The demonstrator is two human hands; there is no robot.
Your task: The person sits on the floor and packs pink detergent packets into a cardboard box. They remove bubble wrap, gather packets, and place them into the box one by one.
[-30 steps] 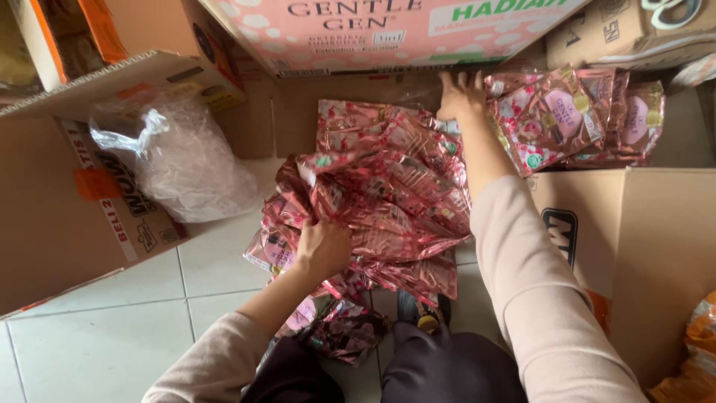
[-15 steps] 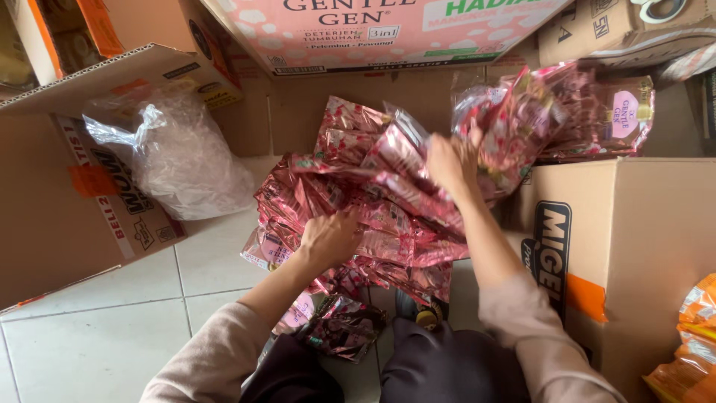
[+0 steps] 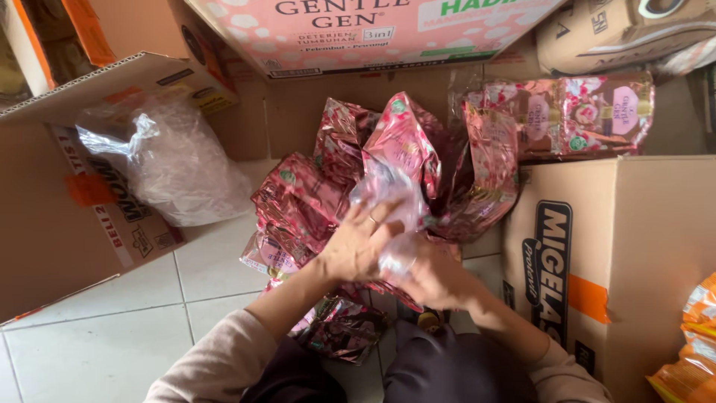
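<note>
Sachets (image 3: 406, 145), pink and shiny, rise in a bunched strip from between the person's knees up towards the boxes behind. Nearest the camera, both hands meet over the bunch. The left hand (image 3: 358, 242) lies with fingers spread and curled over a clear plastic bag (image 3: 391, 205), pressing it against the sachets. The right hand (image 3: 436, 276) is closed around the lower part of that bag and the foil under it. A few loose sachets (image 3: 343, 328) lie crumpled on the tiled floor (image 3: 97, 313) just below the wrists.

The strips look light, thin and floppy; the foil is likely slippery and will crackle and fold rather than hold a shape. Taking hold at the sealed joins between packets, or gathering several layers at once, seems surer than pinching one smooth face. The bag is soft and flimsy, best gripped at its bunched mouth.

To the right stands a brown carton (image 3: 634, 254), with more sachets (image 3: 589, 112) lying on top of it. To the left a white plastic bundle (image 3: 175, 168) rests against an open box (image 3: 67, 194). Farthest back sits a pink carton (image 3: 358, 30).
</note>
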